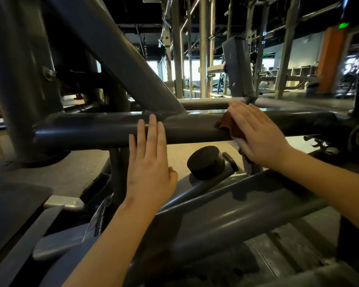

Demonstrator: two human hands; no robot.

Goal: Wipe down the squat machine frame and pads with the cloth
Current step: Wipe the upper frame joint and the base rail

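Right hand: The right hand (257, 133) lay flat, fingers straight, pressing the cloth (230, 127) onto the horizontal frame tube (91, 129). It was not curled round anything.
Cloth: Brown and bunched, it sat under that palm on the right part of the tube, with one edge poking out to the left and a tail hanging below the heel of the hand.
Left hand: The left hand (151, 162) was spread wide, fingertips touching the same tube near its middle, just below the weld of the diagonal tube (122, 54). It held nothing and looked to be there for balance.
Progress: I judged it mid-task, with the wipe on this one crossbar. Nothing on the metal showed which stretches were clean, so I could not say how much was done.
Left to do: By my reading, plenty. That took in the rest of the crossbar, the diagonal, the thick upright column (19, 79), the lower tube (247, 212) near the camera, and the dark pad (13, 204) at lower left.
Around: A black rubber stopper (205, 161) stood on its bracket between the two hands, just below the crossbar. Other gym racks (203, 48) filled the background.
In the way: A leftward pass of the cloth would have met the resting left hand and then the weld joint. The stopper crowded the underside.
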